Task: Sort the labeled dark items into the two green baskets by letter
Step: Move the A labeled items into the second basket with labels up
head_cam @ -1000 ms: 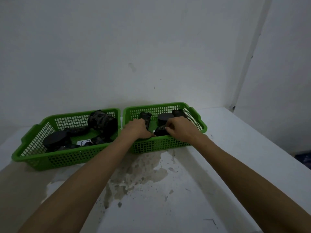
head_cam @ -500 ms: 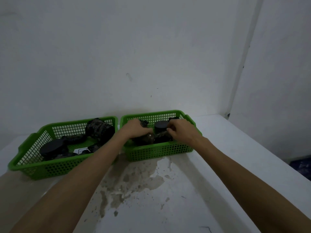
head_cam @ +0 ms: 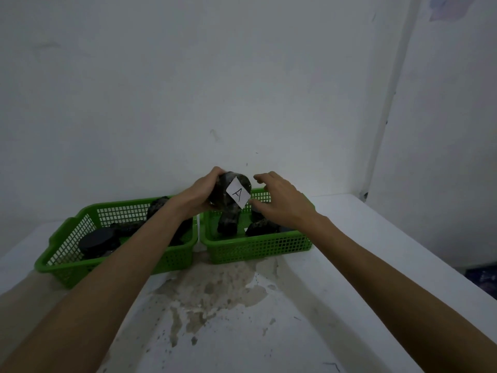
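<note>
The left hand (head_cam: pixel 199 193) grips a dark roll (head_cam: pixel 228 193) with a white label (head_cam: pixel 238 194) marked A, held above the right basket (head_cam: pixel 258 247) on the bench (head_cam: pixel 336 265). The right hand (head_cam: pixel 285 199) hovers just beside it, fingers (head_cam: pixel 259 178) loosely spread and holding nothing. More dark items lie in the left basket (head_cam: pixel 67 238).

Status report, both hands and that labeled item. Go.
Left hand grips dark item, label A, above right basket. Right hand open alongside. Nothing blocking left basket.
</note>
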Motion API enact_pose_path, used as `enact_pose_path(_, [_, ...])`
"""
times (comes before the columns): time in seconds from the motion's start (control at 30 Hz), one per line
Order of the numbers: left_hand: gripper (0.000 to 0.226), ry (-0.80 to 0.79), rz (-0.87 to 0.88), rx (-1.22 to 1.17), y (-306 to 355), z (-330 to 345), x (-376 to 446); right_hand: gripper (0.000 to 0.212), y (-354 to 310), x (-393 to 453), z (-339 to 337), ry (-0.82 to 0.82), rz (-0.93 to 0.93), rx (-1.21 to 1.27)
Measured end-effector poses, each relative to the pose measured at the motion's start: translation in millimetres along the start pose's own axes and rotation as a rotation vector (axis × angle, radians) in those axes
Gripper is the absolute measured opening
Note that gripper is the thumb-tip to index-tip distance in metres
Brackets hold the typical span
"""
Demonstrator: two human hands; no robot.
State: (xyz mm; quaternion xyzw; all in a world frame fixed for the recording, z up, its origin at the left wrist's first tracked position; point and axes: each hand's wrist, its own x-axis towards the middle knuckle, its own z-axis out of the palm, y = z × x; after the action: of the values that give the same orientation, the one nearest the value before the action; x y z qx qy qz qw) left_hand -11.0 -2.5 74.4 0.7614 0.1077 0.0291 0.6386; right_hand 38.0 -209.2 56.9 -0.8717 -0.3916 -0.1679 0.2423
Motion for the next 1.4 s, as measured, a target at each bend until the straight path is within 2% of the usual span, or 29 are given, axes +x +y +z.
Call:
enact_pose_path(0.1, [0.041,-0.014,-0.009,-0.101,-0.4,0.2,-6.6,0.094,-14.3,-2.7,4.2,0.011,0.031,0.032])
enact_pose_path(0.2, [0.047,-0.072,-0.006,-0.196,0.1,0.2,-13.2,0.109,-24.7,-2.9,11.1,0.028,0.036,0.050])
enact_pose_path(0.37, [0.049,-0.132,-0.007,-0.305,-0.7,-5.4,-17.9,0.098,-34.8,1.1,14.9,0.117,-0.028,0.069])
enact_pose_path(0.47, [0.050,-0.136,0.012,-0.266,-1.9,-8.6,-18.1,0.096,-38.2,2.5,13.2,0.122,-0.044,0.074])
enact_pose_path(0.57, [0.047,-0.078,0.027,-0.196,-4.3,-10.5,-15.7,0.096,-39.1,3.0,12.2,0.120,-0.047,0.064])
enact_pose_path(0.87, [0.046,0.125,0.028,-0.187,-23.1,-24.3,6.8,0.095,-28.0,8.3,15.0,0.113,-0.007,0.064])
enact_pose_path(1.03, [0.021,0.243,0.119,-0.009,-37.7,-20.2,26.3,0.093,-8.8,16.5,24.3,0.038,0.059,0.054])
enact_pose_path(1.13, [0.019,0.296,0.144,0.188,-52.4,-10.6,43.6,0.091,9.8,19.9,34.7,-0.008,0.115,0.052])
enact_pose_path(1.4, [0.051,0.191,0.067,0.892,-90.0,14.9,98.3,0.083,50.8,22.2,58.6,-0.055,0.186,0.116])
